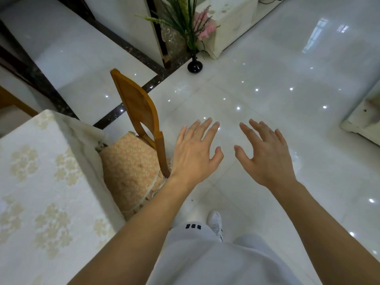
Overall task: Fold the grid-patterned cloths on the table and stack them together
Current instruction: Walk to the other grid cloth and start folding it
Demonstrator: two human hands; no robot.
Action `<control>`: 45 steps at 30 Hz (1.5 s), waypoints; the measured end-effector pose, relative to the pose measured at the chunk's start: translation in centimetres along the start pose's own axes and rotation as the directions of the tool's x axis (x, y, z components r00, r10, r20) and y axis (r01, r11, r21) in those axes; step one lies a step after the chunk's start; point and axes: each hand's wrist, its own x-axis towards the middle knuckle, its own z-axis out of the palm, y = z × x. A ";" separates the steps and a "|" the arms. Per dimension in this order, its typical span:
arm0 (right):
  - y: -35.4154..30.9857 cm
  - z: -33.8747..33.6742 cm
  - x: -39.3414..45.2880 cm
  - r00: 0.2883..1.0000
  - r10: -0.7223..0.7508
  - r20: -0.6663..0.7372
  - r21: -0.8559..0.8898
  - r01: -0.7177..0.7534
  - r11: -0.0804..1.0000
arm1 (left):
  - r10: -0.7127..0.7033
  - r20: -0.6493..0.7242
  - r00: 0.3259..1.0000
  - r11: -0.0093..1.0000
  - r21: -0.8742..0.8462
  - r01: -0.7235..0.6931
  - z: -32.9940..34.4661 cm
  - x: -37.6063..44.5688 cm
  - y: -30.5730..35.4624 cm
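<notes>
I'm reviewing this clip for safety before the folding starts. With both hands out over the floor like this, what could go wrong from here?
1. The wooden chair stands right beside the left hand; turning toward the table could knock it.
2. The glossy floor may be slippery underfoot.
3. No grid-patterned cloth is in view, and the right hand is also empty, so the person may have to search.

The worktop [41,171] is cut off by the left and bottom edges; only one corner shows. The chair [139,124] seat is partly hidden beneath the worktop's cloth. Both forearms run out at the bottom edge. One shoe [216,224] is half hidden behind the trouser leg [205,260].
</notes>
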 end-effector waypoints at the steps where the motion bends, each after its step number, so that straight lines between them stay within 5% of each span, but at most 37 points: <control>1: -0.1 0.1 1.4 1.000 -0.007 0.008 0.002 0.007 1.000 | -0.008 0.011 1.000 1.000 0.004 0.008 0.0 1.1 -0.5; 20: 2.6 3.0 26.9 0.962 -0.256 0.098 0.060 0.251 0.966 | -0.256 -0.059 0.965 0.967 0.006 0.257 0.8 20.4 -6.6; 32: 6.6 2.8 46.3 0.860 -0.483 0.167 0.104 0.471 0.876 | -0.508 -0.145 0.849 0.858 0.001 0.513 1.2 35.5 -8.5; 45: -0.3 7.2 57.0 0.713 -0.646 0.271 0.174 0.624 0.762 | -0.682 -0.179 0.709 0.727 -0.054 0.685 0.2 39.7 -15.2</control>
